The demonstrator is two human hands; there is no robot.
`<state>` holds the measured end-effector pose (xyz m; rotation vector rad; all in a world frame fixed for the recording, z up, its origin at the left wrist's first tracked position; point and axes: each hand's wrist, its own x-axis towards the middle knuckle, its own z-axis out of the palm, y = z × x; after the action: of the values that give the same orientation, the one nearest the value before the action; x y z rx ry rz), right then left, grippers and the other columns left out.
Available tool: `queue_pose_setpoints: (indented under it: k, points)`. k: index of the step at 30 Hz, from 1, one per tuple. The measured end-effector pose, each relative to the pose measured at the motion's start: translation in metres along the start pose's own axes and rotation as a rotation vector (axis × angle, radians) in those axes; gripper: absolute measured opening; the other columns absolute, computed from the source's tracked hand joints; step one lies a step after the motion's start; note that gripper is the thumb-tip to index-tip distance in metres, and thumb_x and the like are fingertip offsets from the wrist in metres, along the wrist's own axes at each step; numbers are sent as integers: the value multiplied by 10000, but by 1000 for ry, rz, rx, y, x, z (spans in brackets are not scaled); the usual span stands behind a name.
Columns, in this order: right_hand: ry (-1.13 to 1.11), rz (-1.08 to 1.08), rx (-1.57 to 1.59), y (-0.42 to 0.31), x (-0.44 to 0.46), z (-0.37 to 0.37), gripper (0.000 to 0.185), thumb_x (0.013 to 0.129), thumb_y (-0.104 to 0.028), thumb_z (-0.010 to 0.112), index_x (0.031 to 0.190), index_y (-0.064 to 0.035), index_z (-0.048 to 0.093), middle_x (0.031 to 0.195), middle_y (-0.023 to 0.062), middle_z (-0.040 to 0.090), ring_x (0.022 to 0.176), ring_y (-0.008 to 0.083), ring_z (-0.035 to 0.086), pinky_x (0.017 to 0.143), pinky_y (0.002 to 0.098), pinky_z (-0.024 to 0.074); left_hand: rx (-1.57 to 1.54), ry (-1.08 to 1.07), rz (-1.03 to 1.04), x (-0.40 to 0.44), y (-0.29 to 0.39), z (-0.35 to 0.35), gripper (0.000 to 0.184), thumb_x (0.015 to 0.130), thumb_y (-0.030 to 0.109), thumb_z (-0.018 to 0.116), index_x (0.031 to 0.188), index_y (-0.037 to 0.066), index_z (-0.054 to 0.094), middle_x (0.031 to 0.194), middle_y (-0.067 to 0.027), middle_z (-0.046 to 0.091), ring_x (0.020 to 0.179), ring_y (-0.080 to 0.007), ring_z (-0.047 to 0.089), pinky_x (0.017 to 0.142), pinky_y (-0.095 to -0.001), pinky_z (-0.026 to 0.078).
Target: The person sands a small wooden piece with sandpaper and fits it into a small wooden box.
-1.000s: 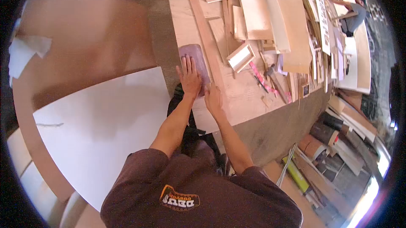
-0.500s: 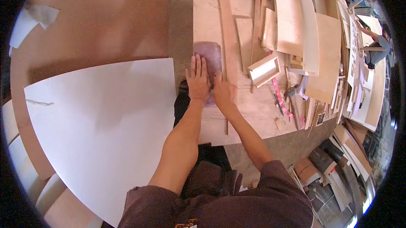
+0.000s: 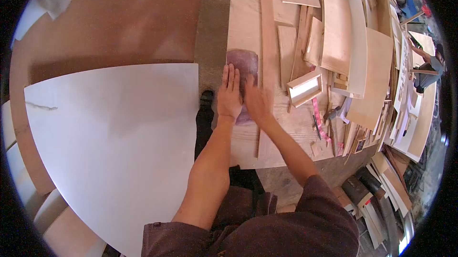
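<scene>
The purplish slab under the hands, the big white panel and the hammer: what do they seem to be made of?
Purplish slab: unclear, perhaps plastic or coated wood; its surface looks mottled and mostly dull.
Big white panel: probably laminate or painted board, judging by its smooth, even face.
Hammer: probably a metal head and wooden handle, the head dark, the handle brown.

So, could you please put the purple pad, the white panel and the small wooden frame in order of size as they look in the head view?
Largest to smallest:
1. White panel
2. Purple pad, partly hidden, though its outline still looks larger than the frame
3. Small wooden frame
</scene>
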<state>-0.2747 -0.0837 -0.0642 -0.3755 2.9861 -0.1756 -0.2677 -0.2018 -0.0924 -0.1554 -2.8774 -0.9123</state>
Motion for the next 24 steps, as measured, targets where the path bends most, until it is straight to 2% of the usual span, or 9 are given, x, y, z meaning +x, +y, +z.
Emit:
queue_pose_setpoints:
  k: [3,7,9,11,13,15,16,21,24]
  points:
    - [187,-59,63,7,63,1,312,977,-244,499,1172,-2,479,590,157,630,548,330,657,504,472,477,3,-19,-13,2,2,1,714,772,-47,546,1458,-8,355,1578,-154,257,1474,-309,214,1114,-401,389]
    - [148,18,103,-2,35,0,289,975,-227,504,1158,-3,488,599,156,632,539,317,654,485,443,475,169,-65,-67,-1,3,-4,730,806,-27,538,1488,-19,276,1598,-171,183,1477,-315,201,1105,-396,396]
    - [-163,118,-17,-8,-4,-17,264,979,-192,488,1151,8,493,641,160,649,579,305,669,472,428,476,179,-22,-58,-1,1,-3,731,823,-14,532,1498,-12,252,1602,-175,160,1462,-328,235,1084,-397,419]
    - [-129,64,-8,-7,8,-20,244,979,-192,486,1128,1,503,634,155,646,574,302,667,464,425,477,193,13,-58,-3,0,-1,732,839,-1,527,1507,-5,228,1606,-180,136,1447,-340,268,1063,-397,442]
    - [-93,22,4,0,38,-8,225,980,-192,485,1106,-7,513,627,149,643,569,299,666,456,423,478,-152,-43,-229,0,4,-2,710,873,34,514,1517,16,216,1606,-174,144,1391,-369,358,1000,-407,495]
    - [399,-120,65,6,79,16,215,968,-231,515,1063,-38,524,558,137,610,492,302,640,442,427,480,-134,-67,-245,-2,7,-3,705,889,48,506,1526,35,202,1605,-172,149,1365,-381,386,977,-414,510]
    - [399,-113,71,2,74,16,215,968,-231,515,1063,-38,524,558,137,610,492,302,640,442,427,480,-116,-88,-249,-1,6,-6,701,905,62,497,1534,53,188,1604,-170,154,1339,-393,415,954,-421,524]
    - [-116,58,-37,-14,-10,-12,179,978,-206,495,1062,-48,510,598,137,628,516,292,651,442,413,477,-253,-27,-328,1,2,-1,716,922,74,491,1546,73,138,1585,-185,204,1256,-414,492,931,-436,528]
    - [-67,-74,-25,0,9,-7,171,983,-208,488,1062,-57,504,589,132,624,526,314,647,458,428,481,-197,15,-315,-5,-3,10,694,948,96,472,1548,81,123,1568,-197,241,1202,-432,530,907,-454,530]
